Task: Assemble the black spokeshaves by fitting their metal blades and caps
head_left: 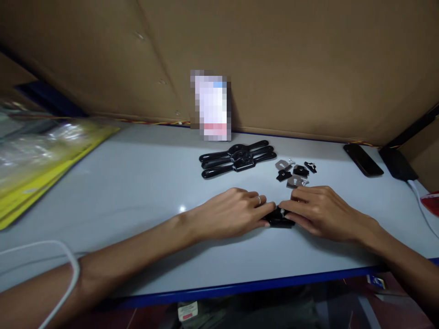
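A black spokeshave body (pixel 281 223) lies on the table, its middle showing between my hands and its ends hidden by them. My left hand (pixel 236 211), with a ring on one finger, is closed on the left side of it. My right hand (pixel 318 212) pinches at its right side, thumb and forefinger beside a small silver screw (pixel 282 212). Just behind my right hand lie loose parts: grey blades (pixel 283 165), black caps (pixel 301 171) and small screws (pixel 304 182). Several more black spokeshave bodies (pixel 219 172) are stacked side by side behind my left hand.
A blurred-out upright card or screen (pixel 214 107) leans against the cardboard wall (pixel 291 59). A phone (pixel 363 160) and a black box with a white cable (pixel 398 164) lie at right. Plastic bags on yellow sheets (pixel 58 160) are at left. A white cable (pixel 73 267) crosses my left forearm.
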A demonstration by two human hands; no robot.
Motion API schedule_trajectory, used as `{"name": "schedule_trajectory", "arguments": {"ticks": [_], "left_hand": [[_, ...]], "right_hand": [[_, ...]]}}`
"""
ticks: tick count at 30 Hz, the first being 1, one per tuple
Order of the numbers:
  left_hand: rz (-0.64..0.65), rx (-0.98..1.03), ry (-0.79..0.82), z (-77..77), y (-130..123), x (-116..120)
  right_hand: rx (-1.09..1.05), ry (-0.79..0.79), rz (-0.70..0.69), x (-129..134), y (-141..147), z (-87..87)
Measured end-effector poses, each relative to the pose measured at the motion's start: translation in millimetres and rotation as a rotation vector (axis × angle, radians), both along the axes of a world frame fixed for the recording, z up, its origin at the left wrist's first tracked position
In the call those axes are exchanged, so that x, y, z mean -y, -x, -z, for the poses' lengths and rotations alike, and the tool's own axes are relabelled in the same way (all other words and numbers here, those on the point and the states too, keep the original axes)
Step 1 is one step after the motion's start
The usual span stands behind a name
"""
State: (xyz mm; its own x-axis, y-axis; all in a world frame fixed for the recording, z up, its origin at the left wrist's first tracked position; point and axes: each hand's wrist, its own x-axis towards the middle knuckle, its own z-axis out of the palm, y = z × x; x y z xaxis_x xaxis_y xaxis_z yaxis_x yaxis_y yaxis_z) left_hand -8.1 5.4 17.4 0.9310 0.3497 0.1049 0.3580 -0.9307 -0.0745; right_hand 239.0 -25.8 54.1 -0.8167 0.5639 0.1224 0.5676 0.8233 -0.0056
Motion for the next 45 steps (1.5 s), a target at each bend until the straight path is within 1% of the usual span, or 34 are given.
{"name": "schedule_trajectory", "arguments": {"ticks": [8, 17, 19, 25, 30, 39, 45], "left_hand": [[0.012, 0.012, -0.031, -1.4, -0.6, 0.7], [0.022, 0.031, -0.023, 0.7, 1.0, 0.1], [0.020, 0.032, -0.023, 0.9, 1.0, 0.2], [0.026, 0.026, -0.026, 0.9, 1.2, 0.6], [0.029, 0.033, -0.029, 2.0, 1.1, -0.2], [0.020, 0.027, -0.036, 2.8, 1.3, 0.4], [0.020, 0.022, -0.030, 1.5, 1.7, 0.5]], "right_hand": [[0.003, -0.182, -0.032, -1.1, 1.8, 4.2], [0.044, -0.230, -0.056, -1.0, 1.4, 6.2], [0.041, -0.227, -0.061, -2.1, 1.1, 6.2], [-0.007, -0.135, -0.067, -7.2, -1.8, 7.0], [-0.031, -0.112, -0.055, -10.3, -4.1, 11.1], [-0.049, -0.129, -0.060, -9.6, -0.6, 12.1], [-0.049, -0.174, -0.063, -8.0, 0.7, 16.9]]}}
